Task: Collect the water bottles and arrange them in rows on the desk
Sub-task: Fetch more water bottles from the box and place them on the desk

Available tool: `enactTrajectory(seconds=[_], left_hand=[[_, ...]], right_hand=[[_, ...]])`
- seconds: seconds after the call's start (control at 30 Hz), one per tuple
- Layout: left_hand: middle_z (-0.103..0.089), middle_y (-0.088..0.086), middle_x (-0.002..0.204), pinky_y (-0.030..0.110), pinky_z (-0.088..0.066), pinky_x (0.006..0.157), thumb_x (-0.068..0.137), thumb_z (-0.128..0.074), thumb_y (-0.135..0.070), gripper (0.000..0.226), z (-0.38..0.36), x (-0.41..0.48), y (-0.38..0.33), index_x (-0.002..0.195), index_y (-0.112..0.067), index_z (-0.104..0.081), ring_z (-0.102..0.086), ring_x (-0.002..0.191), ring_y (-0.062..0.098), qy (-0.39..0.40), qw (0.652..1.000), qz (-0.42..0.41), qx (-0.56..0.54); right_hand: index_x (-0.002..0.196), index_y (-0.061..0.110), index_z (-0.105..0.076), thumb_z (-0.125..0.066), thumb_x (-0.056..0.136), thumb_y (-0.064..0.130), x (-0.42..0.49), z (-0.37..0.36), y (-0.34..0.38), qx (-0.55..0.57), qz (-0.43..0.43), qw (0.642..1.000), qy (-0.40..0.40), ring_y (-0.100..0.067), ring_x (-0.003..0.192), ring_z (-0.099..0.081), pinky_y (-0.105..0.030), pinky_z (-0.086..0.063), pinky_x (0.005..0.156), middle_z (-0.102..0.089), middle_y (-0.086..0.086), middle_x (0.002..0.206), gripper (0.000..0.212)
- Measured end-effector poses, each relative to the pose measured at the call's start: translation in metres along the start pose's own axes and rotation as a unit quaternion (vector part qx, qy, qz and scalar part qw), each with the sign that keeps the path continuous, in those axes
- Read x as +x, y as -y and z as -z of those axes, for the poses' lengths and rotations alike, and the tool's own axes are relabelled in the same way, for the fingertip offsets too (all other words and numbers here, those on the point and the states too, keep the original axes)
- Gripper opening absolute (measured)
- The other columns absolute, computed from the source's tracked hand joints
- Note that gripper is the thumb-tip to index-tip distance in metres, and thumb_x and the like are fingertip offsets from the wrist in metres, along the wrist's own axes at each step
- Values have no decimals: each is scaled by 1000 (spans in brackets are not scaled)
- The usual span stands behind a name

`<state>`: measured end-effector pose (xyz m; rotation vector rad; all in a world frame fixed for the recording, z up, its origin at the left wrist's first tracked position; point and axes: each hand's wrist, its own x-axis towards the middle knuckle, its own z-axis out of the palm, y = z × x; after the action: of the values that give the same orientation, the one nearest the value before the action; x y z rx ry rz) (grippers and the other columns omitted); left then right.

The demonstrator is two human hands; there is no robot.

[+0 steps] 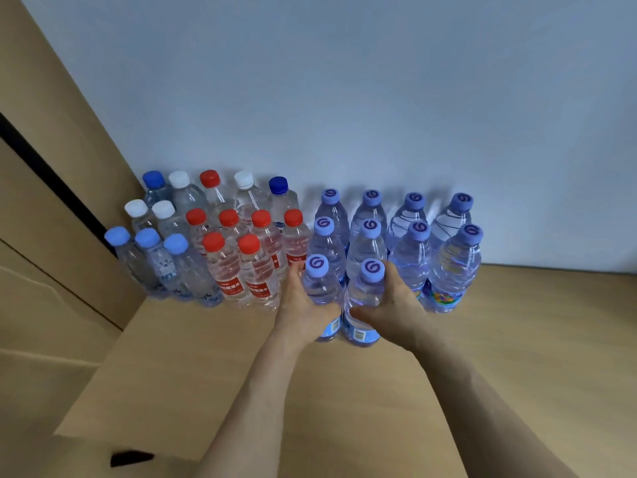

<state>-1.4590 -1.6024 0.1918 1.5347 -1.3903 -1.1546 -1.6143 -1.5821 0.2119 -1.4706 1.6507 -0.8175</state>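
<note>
Many water bottles stand in rows on the wooden desk [344,391] against the wall. On the left are small bottles with light blue caps [175,243], white caps and red caps [249,243]. On the right stand larger bottles with purple swirl caps [418,231]. My left hand [303,305] grips the front left purple-capped bottle [319,288]. My right hand [396,305] grips the purple-capped bottle beside it [365,294]. Both bottles stand upright on the desk, touching each other, in front of the purple-capped rows.
A pale blue wall [344,98] rises behind the bottles. Wooden cabinet panels [51,201] close off the left side. A dark slot [131,458] shows at the desk's near left edge.
</note>
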Motion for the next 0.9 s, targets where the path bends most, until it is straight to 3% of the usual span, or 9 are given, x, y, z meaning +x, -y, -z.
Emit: enactTrajectory(seconds=[0.07,0.13,0.2,0.3,0.4,0.5,0.57,0.7,0.9], left_hand=[[-56,-15,118,10,-49,73,77,-73,-3,71,4,-2,-9,132,-31,-38,-60,95,-11,-1,1000,-29,8],[-59,-14,121,21,-51,86,80,-67,-2,69,5,0,-16,135,-33,-38,-60,108,3,15,998,-48,37],[-59,-11,123,34,-49,95,80,-69,-11,64,4,1,-20,133,-33,-40,-58,111,12,1,994,-39,106],[-61,-6,113,38,-50,87,75,-76,-23,51,-1,5,-27,115,-27,-46,-60,101,20,-44,982,-27,183],[-58,-2,115,39,-50,83,67,-82,-35,63,2,13,-38,117,-23,-45,-59,103,24,-48,969,1,243],[-49,-1,132,38,-47,94,68,-82,-26,75,4,18,-48,132,-25,-44,-51,117,21,27,963,-17,269],[-50,2,129,33,-47,89,74,-76,-18,60,6,20,-56,129,-24,-52,-52,112,21,70,942,-24,326],[-58,3,103,28,-41,69,77,-74,-29,29,6,23,-69,97,-18,-57,-53,87,22,24,910,1,415],[-55,9,122,38,-46,84,81,-65,-55,54,-2,26,-60,118,-17,-51,-55,111,31,-16,882,-6,471]], right_hand=[[121,25,-41,-75,75,16,-1,3,5,-23,-8,1000,8,-12,98,-53,-23,-41,79,-55,10,111,58],[130,23,-41,-75,75,18,-2,11,12,-42,-5,999,21,-15,105,-53,-27,-43,86,-54,5,121,65],[135,24,-41,-70,78,16,-2,20,22,-64,18,997,36,-16,101,-53,-24,-41,82,-52,4,119,64],[124,20,-49,-63,82,16,-3,31,31,-153,35,987,46,-22,93,-54,-30,-44,77,-58,-2,108,44],[119,16,-51,-64,83,22,-1,33,33,-197,24,980,29,-28,100,-57,-34,-45,80,-61,-5,109,39],[117,14,-49,-64,83,27,1,32,35,-229,28,973,21,-29,100,-57,-33,-43,76,-62,-7,110,39],[120,16,-47,-65,83,30,4,31,35,-249,27,968,16,-28,103,-57,-31,-40,74,-61,-6,112,44],[124,14,-42,-67,80,42,12,30,36,-308,22,951,-1,-29,112,-55,-33,-39,79,-57,-5,122,58],[129,13,-40,-59,85,54,14,25,43,-401,35,916,-7,-31,115,-54,-34,-42,82,-53,-8,124,64]])
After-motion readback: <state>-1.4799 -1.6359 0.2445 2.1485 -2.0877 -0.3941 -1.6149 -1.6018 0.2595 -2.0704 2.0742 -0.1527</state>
